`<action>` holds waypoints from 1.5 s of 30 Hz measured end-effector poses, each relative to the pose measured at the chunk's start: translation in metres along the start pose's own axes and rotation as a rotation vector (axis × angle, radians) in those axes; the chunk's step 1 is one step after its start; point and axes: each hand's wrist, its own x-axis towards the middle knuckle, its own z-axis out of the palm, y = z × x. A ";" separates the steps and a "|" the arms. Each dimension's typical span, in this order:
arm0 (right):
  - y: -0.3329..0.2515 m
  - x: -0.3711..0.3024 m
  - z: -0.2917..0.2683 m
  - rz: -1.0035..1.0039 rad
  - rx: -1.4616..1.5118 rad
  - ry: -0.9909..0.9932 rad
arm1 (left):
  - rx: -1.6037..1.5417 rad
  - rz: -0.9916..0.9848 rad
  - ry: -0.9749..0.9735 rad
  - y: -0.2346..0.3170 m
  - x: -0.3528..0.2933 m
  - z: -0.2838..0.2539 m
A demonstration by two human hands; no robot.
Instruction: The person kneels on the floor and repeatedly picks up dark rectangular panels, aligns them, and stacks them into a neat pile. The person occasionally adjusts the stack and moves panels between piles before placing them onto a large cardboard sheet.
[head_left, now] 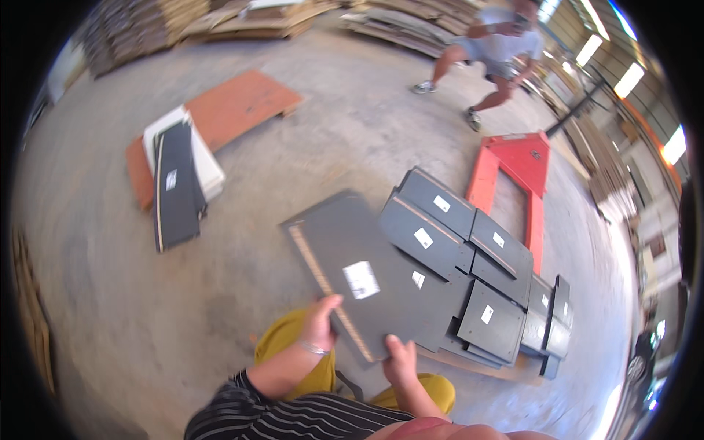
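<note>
A dark grey rectangular panel (330, 238) with a white label and a pale strip along one long edge is tilted in front of me. My left hand (320, 323) grips its near-left edge, thumb on top. Lower down, my right hand (400, 361) closes on the near corner, its thumb also on the upper face. Fingers beneath the panel are hidden. Just right of it lie several stacks of similar dark panels (487, 315) with white labels. The held panel overlaps part of these stacks in view, and I cannot tell whether they touch.
A red pallet jack (518, 158) stands behind the stacks. At left, an orange-brown board (242, 106) carries a white panel (209, 169) and long dark panels (176, 194). Another person (506, 44) crouches at the far right. Piled wooden boards (132, 33) line the back.
</note>
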 end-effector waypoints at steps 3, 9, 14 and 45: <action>0.028 0.033 0.046 0.022 -0.227 -0.218 | -0.001 0.158 0.054 0.062 0.014 -0.031; 0.061 0.126 0.056 -0.047 -1.001 -0.344 | 0.069 0.425 0.157 0.192 0.016 -0.109; 0.074 0.197 0.027 -0.703 -1.498 0.074 | 0.128 0.471 0.281 0.273 0.009 -0.152; 0.076 0.203 0.029 -0.490 -1.734 0.123 | 1.561 0.529 1.078 0.577 0.258 -0.300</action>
